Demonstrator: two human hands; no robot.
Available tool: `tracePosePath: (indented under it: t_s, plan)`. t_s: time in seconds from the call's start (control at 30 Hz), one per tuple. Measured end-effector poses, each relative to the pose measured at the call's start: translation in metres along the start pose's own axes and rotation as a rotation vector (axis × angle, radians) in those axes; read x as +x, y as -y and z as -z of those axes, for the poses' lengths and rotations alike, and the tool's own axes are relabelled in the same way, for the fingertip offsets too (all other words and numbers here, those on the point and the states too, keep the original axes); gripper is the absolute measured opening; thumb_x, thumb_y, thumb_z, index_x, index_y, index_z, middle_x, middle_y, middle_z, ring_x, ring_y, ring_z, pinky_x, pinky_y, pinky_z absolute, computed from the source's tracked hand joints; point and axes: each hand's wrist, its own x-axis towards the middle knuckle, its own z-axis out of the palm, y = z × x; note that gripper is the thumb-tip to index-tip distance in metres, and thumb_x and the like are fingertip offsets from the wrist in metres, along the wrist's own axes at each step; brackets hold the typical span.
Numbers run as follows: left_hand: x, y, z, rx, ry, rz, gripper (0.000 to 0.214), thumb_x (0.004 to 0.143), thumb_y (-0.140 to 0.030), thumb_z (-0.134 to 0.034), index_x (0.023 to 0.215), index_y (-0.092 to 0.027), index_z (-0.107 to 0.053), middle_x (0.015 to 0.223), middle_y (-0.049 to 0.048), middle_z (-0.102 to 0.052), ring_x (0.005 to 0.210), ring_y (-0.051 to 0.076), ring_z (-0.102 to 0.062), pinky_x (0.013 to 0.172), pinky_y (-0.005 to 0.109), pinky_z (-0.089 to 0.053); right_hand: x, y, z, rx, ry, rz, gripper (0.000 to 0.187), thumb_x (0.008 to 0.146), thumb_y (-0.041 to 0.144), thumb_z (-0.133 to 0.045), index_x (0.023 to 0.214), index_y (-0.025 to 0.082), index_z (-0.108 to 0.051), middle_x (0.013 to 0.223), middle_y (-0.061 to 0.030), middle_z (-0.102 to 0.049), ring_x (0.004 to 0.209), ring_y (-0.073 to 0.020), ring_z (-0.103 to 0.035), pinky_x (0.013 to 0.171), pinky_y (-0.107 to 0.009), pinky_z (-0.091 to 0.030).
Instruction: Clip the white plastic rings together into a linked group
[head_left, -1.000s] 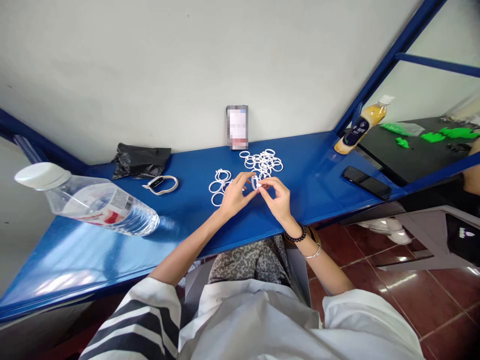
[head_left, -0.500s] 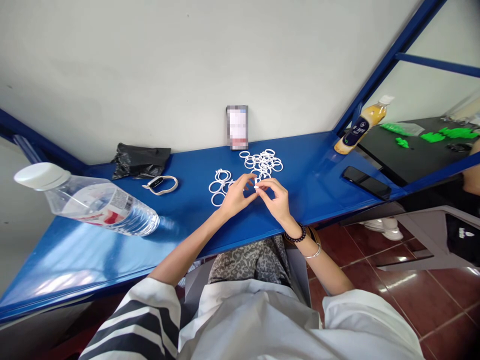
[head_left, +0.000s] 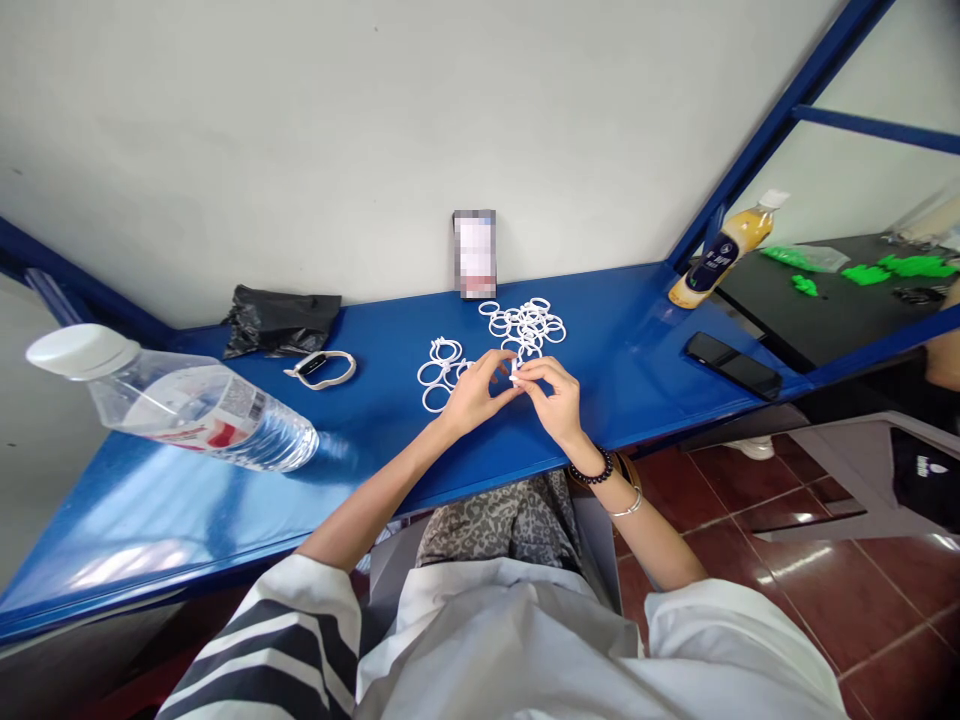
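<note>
My left hand (head_left: 474, 393) and my right hand (head_left: 553, 396) meet over the blue table (head_left: 375, 420), fingertips pinched together on one small white plastic ring (head_left: 515, 368). A loose heap of white rings (head_left: 527, 322) lies just beyond my hands, near the wall. A smaller cluster of white rings (head_left: 437, 372) sits left of my left hand, almost touching its fingers. Beaded and metal bracelets circle my right wrist.
A clear water bottle (head_left: 180, 403) lies at the left, a smartwatch (head_left: 321, 367) and black bag (head_left: 279, 321) behind it. A phone (head_left: 475, 253) leans on the wall. An orange drink bottle (head_left: 721, 257) and dark phone (head_left: 733, 363) sit right; green parts (head_left: 885, 269) beyond.
Both hands have drawn slightly closer together around the ring, and the ring has turned between the fingertips. A white shoe on the floor at the right has slid further out of sight.
</note>
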Motion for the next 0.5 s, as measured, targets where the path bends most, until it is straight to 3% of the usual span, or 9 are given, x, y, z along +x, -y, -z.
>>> tracePosePath:
  t_s: [0.33, 0.5]
  plan:
    - [-0.0005, 0.0, -0.0006, -0.008, -0.013, -0.028, 0.034, 0.09, -0.034, -0.061, 0.119, -0.019, -0.052, 0.109, 0.0083, -0.065, 0.086, 0.015, -0.065, 0.069, 0.026, -0.055, -0.0003, -0.0011, 0.0, 0.015, -0.004, -0.018, 0.008, 0.087, 0.021, -0.067, 0.079, 0.022, -0.069, 0.082, -0.0018, -0.071, 0.082, -0.0171, -0.065, 0.077, -0.033, -0.053]
    - [0.0003, -0.0012, 0.0004, -0.103, -0.023, 0.009, 0.035, 0.089, -0.033, -0.063, 0.12, -0.019, -0.055, 0.114, 0.0094, -0.065, 0.088, 0.015, -0.065, 0.071, 0.025, -0.056, 0.0003, 0.0003, -0.0003, 0.021, 0.028, -0.059, 0.005, 0.09, 0.024, -0.062, 0.091, 0.023, -0.067, 0.092, -0.0033, -0.069, 0.088, -0.0175, -0.063, 0.075, -0.032, -0.052]
